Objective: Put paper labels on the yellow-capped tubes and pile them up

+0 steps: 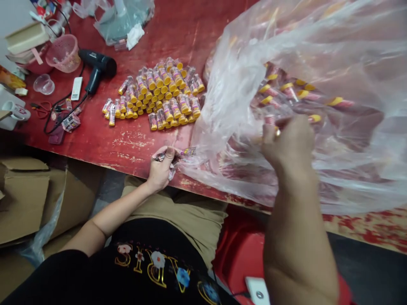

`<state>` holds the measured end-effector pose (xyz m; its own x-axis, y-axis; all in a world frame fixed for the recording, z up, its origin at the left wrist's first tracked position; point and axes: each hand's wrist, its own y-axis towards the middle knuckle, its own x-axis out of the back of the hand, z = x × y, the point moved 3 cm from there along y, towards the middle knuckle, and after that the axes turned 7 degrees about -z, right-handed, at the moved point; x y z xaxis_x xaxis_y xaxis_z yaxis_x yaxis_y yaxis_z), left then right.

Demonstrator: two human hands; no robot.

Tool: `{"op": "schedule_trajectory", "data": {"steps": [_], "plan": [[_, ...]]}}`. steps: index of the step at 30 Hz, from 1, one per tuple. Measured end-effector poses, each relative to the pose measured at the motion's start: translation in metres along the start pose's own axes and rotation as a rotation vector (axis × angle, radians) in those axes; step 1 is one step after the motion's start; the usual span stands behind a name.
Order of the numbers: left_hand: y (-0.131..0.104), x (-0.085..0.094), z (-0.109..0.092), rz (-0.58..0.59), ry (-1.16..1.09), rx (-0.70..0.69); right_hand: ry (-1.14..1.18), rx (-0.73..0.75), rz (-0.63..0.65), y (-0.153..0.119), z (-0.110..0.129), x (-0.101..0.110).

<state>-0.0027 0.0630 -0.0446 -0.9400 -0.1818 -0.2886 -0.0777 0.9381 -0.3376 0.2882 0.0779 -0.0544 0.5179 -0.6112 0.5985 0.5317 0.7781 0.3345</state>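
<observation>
My left hand (pixel 161 169) is closed at the table's front edge around a bunch of printed clear plastic sleeves (pixel 188 151), whose ends stick out past the thumb. Over on the right, my right hand (pixel 291 142) reaches into the opening of a large clear plastic bag (pixel 235 84). Its fingers are curled on a small tube (pixel 269 120) with a pink label, though blur and the hand hide part of the grip. Several loose yellow-capped tubes (pixel 289 91) lie in the bag around it. A group of sleeved tubes (pixel 159 95) stands and lies on the red table (pixel 136 142).
A black heat gun (pixel 97 67), a white remote (pixel 76 88), a pink basket (pixel 65 55) and red-handled scissors (pixel 41 110) are at the left. A teal plastic bag (pixel 124 21) sits at the back. Cardboard boxes (pixel 27 203) stand below the table, and a red stool (pixel 238 250) is beneath me.
</observation>
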Motion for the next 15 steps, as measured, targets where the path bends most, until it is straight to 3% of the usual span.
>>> {"op": "schedule_trajectory", "data": {"steps": [3,6,9,15], "plan": [[-0.001,0.002,-0.001,0.012,-0.002,0.014,0.445,-0.041,0.043,-0.054,0.054,0.033],[-0.001,0.003,-0.001,0.041,0.005,-0.021,0.602,0.052,0.094,-0.096,0.093,0.055],[0.000,0.003,-0.001,0.087,0.038,-0.073,0.602,0.132,0.155,-0.111,0.100,0.057],[0.003,0.006,-0.007,0.213,0.143,-0.206,0.470,0.304,0.182,-0.104,0.101,0.063]]}}
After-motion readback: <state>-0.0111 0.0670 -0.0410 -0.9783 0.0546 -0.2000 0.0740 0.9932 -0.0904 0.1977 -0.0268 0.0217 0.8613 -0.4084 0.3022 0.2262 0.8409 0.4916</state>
